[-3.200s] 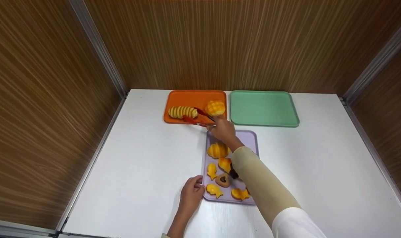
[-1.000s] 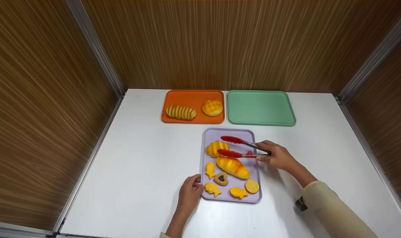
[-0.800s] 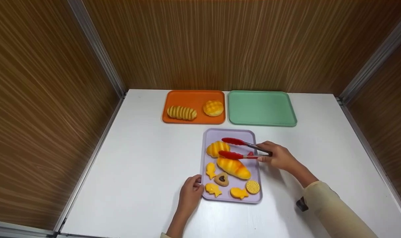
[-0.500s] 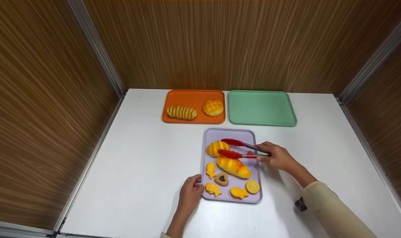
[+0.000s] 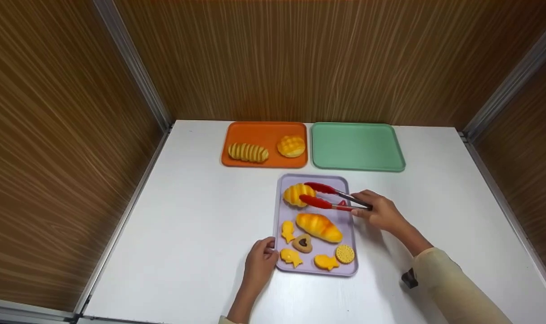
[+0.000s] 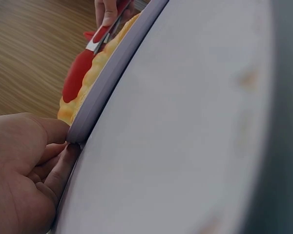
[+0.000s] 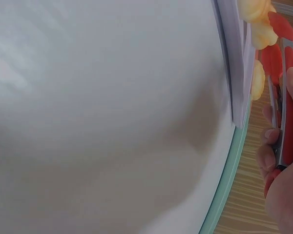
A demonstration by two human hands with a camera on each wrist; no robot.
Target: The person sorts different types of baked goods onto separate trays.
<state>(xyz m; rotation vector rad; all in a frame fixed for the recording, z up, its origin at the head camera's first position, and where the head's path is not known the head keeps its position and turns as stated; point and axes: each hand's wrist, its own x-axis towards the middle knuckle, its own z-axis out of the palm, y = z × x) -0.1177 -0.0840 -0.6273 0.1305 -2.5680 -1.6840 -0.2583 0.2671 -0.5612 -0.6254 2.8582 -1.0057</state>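
Note:
My right hand grips red-tipped tongs, also at the right edge of the right wrist view. The tongs' two red heads reach onto a ridged, striped yellow bun at the far left of the lilac tray. My left hand pinches this tray's left edge near its front corner; the left wrist view shows the thumb at the rim and a finger under it. Nearer on the tray lie a long golden bread roll, a heart cookie, fish-shaped biscuits and a round dotted biscuit.
Behind the lilac tray stands an orange tray with a sliced-looking loaf and a round crosshatched bun. A green tray is beside it. Wood-grain panels wall in the white table.
My right hand has come back from the orange tray, leaving the sliced-looking loaf there. Since half a second ago, the tongs and striped bun have shifted slightly away from me. My left hand stays put.

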